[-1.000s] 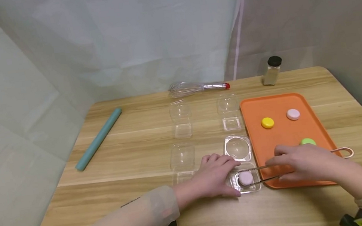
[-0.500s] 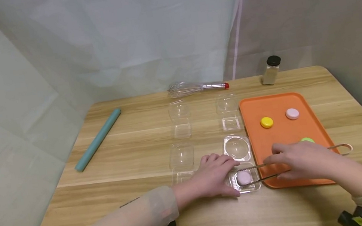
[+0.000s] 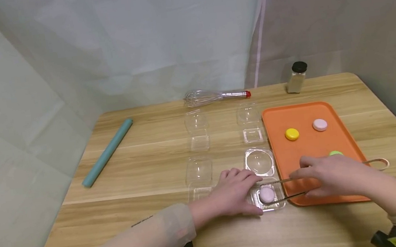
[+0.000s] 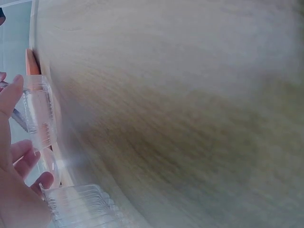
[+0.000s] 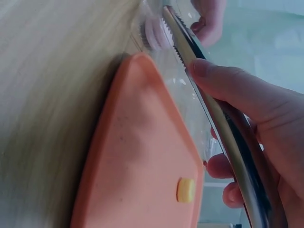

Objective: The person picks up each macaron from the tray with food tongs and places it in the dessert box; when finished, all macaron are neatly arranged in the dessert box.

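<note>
A pale lilac macaron [image 3: 267, 195] lies in the base of an open clear plastic box [image 3: 280, 205] near the front of the table. My left hand [image 3: 234, 193] holds this base from the left, thumb at the front edge and fingers at the back; in the left wrist view the fingers [image 4: 26, 159] curl by the box. With my right hand [image 3: 332, 177] I grip metal tongs [image 5: 216, 116], thumb on one arm and fingers on the other. The toothed tong ends lie on either side of the macaron, the back arm standing a little away from it.
An orange tray [image 3: 308, 147] carries a yellow macaron [image 3: 292, 134], a lilac macaron [image 3: 320, 125] and a green macaron [image 3: 335, 153]. Other open clear boxes [image 3: 199, 170] stand left. Behind are a whisk [image 3: 217, 96] and a black-capped jar [image 3: 296, 78]; a teal rod [image 3: 108, 153] lies far left.
The macaron and tong ends shifted slightly left within the box, then the tong arms spread a little apart around the macaron. My left hand stayed in place.
</note>
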A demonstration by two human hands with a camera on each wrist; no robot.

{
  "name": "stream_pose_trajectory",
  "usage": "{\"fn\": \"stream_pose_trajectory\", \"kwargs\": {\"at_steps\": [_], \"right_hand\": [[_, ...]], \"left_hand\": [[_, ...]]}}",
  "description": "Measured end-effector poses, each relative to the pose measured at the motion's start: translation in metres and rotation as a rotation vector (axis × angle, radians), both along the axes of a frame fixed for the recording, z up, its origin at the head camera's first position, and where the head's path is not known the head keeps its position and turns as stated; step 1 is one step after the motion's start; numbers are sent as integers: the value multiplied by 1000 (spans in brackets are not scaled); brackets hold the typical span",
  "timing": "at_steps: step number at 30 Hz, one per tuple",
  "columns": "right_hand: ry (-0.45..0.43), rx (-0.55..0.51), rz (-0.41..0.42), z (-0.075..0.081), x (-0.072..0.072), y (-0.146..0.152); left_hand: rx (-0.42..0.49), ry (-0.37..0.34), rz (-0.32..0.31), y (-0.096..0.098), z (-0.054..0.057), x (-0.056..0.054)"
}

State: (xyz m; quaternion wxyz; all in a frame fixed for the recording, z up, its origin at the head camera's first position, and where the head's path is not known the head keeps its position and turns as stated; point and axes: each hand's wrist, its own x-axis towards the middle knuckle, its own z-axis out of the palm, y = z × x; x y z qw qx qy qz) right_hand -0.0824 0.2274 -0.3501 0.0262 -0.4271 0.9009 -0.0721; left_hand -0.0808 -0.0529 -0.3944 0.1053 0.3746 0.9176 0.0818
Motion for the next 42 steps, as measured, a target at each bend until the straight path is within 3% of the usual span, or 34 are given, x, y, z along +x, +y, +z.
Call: {"fn": "stream_pose_trajectory", "kwargs": {"at_steps": [5,11,20,32,37,42], "right_hand": [[-78,-5,-54,6,1,8],[-134,-108,-54,9,-1,26],[-23,-234,-64,-1,-13,55],[-93,-184,-346,-17,-15,111],[-149,-134,-416,-25,-15,132],[-132,-139,-448,-33,-14,149]], "left_hand": [[13,5,4,-4,3,0],[54,22,13,-24,8,-1],[56,-8,-9,-61,23,-2],[47,-28,27,-107,23,-4],[44,-5,5,-122,18,-3],[74,43,-2,-130,14,-1]]}}
